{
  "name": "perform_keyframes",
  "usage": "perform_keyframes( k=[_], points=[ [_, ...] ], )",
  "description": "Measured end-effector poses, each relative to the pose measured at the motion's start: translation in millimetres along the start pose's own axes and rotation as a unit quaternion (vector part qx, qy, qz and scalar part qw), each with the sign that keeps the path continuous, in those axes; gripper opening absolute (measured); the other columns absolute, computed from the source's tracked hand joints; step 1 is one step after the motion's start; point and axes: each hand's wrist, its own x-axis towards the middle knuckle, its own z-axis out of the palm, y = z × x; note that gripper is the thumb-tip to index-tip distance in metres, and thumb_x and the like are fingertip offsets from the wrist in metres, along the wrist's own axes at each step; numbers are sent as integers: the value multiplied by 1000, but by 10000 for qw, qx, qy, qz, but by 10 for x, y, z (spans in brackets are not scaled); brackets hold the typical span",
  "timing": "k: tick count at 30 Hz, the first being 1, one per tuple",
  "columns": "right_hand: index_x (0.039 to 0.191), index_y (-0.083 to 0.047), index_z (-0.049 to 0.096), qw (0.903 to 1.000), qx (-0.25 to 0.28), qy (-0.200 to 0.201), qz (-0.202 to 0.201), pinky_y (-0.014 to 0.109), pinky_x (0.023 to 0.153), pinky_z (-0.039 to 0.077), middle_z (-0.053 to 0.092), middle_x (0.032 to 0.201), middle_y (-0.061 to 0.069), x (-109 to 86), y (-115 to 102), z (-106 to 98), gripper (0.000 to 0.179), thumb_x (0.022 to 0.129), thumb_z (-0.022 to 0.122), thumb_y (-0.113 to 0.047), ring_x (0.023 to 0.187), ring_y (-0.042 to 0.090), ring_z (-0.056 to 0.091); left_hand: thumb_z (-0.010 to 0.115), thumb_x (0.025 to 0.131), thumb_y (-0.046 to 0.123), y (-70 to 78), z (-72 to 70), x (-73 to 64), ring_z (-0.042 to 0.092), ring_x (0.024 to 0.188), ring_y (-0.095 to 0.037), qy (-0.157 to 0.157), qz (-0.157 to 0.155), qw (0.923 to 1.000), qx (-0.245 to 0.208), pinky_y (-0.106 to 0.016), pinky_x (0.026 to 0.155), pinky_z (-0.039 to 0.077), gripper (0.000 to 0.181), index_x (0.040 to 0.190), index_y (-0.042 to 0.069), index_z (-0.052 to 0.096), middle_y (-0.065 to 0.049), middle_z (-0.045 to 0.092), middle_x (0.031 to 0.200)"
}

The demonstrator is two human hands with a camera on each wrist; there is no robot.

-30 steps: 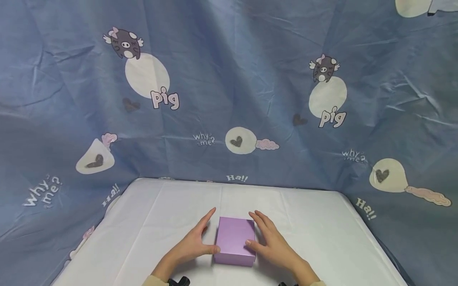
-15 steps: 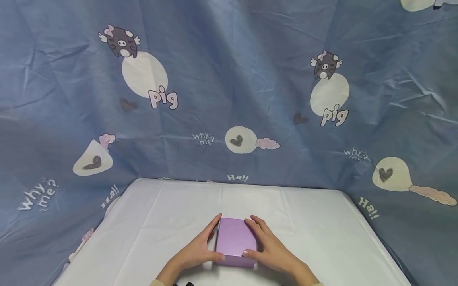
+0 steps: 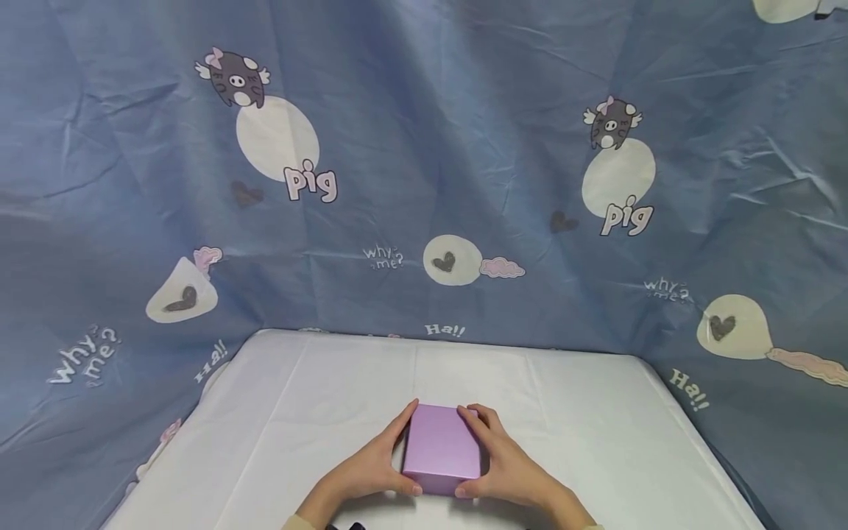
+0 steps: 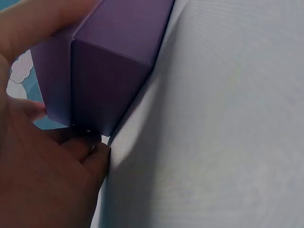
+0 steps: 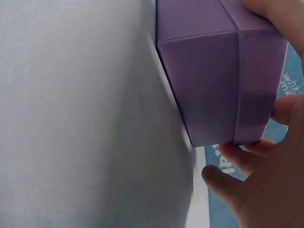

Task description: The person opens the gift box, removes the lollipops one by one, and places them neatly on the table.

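Observation:
A small purple lidded box (image 3: 442,442) sits on the white table between both hands. My left hand (image 3: 371,465) holds its left side, thumb at the front face and fingertips toward the far left corner. Mirroring that, my right hand (image 3: 509,465) holds the right side, its thumb on the front and its index finger along the far right top edge. A lid seam runs along the box's side (image 4: 107,78) in the left wrist view. In the right wrist view the lid's edge (image 5: 254,85) lies nearest the hand, with some fingers curled behind the far end.
White cloth (image 3: 318,397) covers the table around the box. Behind and beside it hangs a blue curtain (image 3: 371,147) printed with pigs and lettering. A small black device (image 3: 356,526) shows by the left wrist at the bottom edge.
Both hands have come in from beside the box and now touch its sides. The thumbs have slid down from near the top edge onto the front face.

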Motion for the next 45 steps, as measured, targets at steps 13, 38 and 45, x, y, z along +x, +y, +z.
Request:
perform_keyframes(
  k=[13,38,45],
  points=[
    [160,-29,28,9996,-158,242,-74,46,108,46,27,152,-4,24,0,47,123,59,93,-56,130,15,43,96,58,32,-33,26,22,24,148,-24,157,216,9982,546,-56,121,18,140,162,36,2,1,27,161],
    [158,-22,36,9949,-649,665,-401,44,105,50,35,152,10,6,13,67,123,56,90,-65,130,15,44,95,57,34,-57,39,35,27,148,-27,249,78,9948,983,-54,120,25,142,164,22,2,-3,28,161],
    [159,-27,33,9940,-664,703,-520,43,105,50,35,152,10,-2,22,62,123,56,91,-63,130,15,44,96,55,33,-54,39,49,31,145,-22,242,32,9953,937,-51,120,24,139,163,29,8,4,32,157]
  ],
)
